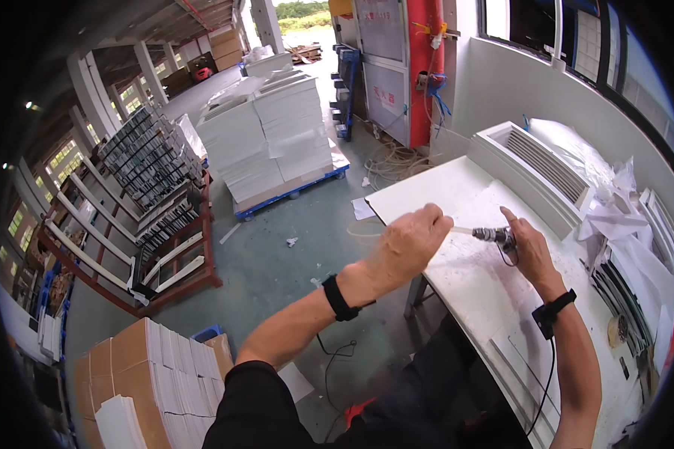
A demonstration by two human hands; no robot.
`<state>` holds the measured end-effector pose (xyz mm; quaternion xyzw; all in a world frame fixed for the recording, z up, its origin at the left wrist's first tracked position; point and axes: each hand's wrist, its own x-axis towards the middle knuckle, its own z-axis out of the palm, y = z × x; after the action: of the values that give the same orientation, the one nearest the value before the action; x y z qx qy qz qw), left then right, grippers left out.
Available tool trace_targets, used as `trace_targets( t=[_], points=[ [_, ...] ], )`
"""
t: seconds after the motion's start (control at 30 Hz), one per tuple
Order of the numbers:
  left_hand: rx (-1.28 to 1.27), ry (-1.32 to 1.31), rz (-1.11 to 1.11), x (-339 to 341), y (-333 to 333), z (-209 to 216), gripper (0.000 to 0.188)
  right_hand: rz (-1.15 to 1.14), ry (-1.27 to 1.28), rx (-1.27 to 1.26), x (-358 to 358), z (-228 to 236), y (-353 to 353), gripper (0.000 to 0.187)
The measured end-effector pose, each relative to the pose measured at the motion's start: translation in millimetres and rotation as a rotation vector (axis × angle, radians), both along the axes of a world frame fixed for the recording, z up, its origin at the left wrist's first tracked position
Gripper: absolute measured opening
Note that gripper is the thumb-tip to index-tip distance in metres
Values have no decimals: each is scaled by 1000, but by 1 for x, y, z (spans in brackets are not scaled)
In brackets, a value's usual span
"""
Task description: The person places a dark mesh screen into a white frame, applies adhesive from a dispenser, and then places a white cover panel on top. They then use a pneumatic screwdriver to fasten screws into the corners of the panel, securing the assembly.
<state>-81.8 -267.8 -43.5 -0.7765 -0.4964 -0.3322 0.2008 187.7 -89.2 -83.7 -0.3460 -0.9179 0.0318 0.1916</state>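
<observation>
My left hand [416, 239] is closed around a pale, thin air hose [462, 230] above the near left edge of the white table [457, 299]. The hose runs from that fist to a metal hose coupling [490, 234] on a small tool. My right hand [533, 254] grips this tool over the tabletop, its index finger raised. The palm and fingers hide most of the tool, so its kind is unclear. A dark strap circles each wrist, and a black cable hangs from the right one. Behind the right hand lies a white louvred panel [535, 168] on the table.
White plastic wrapping [614, 217] and stacked dark strips [623, 299] crowd the table's right side. A pallet of white panels [269, 138] stands ahead. At left is a rust-brown rack [213, 262]; cartons and sheets [150, 367] are piled nearby. Coiled hose [397, 161] lies on the floor.
</observation>
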Motion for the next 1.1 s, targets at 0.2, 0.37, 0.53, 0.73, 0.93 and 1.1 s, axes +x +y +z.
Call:
trace_targets(
  t=[0.2,0.37,0.53,0.73,0.93,1.1],
  points=[
    [104,40,274,-45,-18,75,28,20,654,59,-19,33,-9,29],
    [128,-1,631,-145,6,75,19,-28,812,-51,9,62,-15,24],
    [-280,-274,808,-203,43,105,31,-55,819,-204,43,84,-57,28],
    [-35,-554,240,-105,132,160,34,-181,979,-196,129,114,-104,32],
    [120,-475,-378,117,146,152,37,-417,1267,-19,256,149,-153,40],
    [-246,-234,-825,288,100,79,10,-668,1375,162,360,133,-187,38]
  ],
)
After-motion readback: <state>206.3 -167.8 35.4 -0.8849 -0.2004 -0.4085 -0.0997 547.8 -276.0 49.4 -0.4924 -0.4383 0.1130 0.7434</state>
